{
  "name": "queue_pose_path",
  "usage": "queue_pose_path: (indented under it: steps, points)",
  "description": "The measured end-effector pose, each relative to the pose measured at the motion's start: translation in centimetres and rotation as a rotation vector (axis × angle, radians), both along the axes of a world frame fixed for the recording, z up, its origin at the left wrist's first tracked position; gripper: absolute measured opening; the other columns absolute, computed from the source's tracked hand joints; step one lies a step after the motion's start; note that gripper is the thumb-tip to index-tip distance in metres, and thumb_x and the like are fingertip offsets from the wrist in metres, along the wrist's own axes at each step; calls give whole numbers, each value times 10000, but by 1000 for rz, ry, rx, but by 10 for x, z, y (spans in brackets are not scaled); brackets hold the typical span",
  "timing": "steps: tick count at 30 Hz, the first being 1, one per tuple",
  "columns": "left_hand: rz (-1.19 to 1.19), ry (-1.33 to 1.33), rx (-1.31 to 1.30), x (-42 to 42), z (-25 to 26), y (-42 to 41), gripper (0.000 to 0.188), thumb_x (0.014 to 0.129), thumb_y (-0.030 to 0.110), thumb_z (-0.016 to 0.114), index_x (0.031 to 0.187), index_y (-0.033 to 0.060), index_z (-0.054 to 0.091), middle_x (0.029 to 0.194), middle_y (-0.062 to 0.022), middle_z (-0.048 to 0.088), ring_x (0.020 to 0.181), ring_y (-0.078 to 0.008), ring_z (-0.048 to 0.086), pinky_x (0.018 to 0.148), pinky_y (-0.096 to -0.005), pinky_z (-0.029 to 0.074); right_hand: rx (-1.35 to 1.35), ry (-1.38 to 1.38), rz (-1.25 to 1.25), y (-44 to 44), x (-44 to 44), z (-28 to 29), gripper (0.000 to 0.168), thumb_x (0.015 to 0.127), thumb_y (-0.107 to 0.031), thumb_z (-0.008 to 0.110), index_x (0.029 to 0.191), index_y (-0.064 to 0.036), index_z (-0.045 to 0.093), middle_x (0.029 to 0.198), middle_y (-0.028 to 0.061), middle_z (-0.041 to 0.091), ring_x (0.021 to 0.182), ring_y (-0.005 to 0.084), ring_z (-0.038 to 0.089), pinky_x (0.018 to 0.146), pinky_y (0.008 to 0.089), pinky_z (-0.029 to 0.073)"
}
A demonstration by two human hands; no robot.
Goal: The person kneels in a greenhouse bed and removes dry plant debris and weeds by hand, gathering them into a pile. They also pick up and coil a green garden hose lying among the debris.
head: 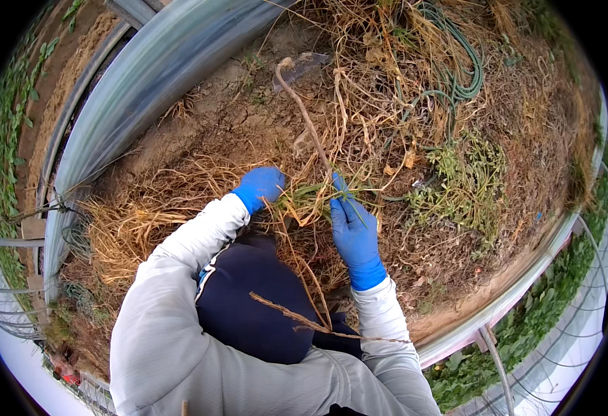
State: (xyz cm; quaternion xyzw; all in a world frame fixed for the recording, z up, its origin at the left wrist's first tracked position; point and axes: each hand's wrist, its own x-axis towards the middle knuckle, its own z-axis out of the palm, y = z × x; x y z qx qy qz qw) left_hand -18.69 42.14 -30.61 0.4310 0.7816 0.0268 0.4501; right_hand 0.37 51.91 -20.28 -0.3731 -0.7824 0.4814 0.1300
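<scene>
My left hand (262, 188), in a blue glove, is curled at the left end of a bunch of green and dry grass stalks (304, 200); its fingertips are partly hidden. My right hand (355, 229), gloved in blue too, closes around the lower end of a curved wooden handle (304, 112), whose far end lies near a dark flat blade (300, 70) on the soil. Green blades of grass cross over the right fingers. A long dry seed stalk (293, 314) reaches from between the hands over my dark-clothed knee.
Dry straw (137, 223) lies at the left. A coiled green rope (473, 78) rests on dry weeds at the upper right, above a leafy green plant (460, 179). Plastic sheeting (143, 78) runs along the left, with a low edge (496, 309) at the lower right.
</scene>
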Motion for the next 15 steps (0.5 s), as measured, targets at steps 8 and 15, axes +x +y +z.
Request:
queue_pose_path:
  steps: [8,15]
  points:
    - [-32,7,107,2,-4,-13,304,900,279,423,880,13,569,833,-198,612,790,-381,583,713,-465,462,-54,-513,291,-28,55,11,473,881,-225,531,1339,-213,416,674,184,568,593,351,570,543,445,459]
    - [-46,-28,75,7,20,-11,294,908,289,421,935,25,547,835,-202,614,768,-390,586,694,-472,464,-62,-473,239,-25,68,21,457,876,-222,547,1321,-207,443,652,166,566,578,331,575,528,421,461]
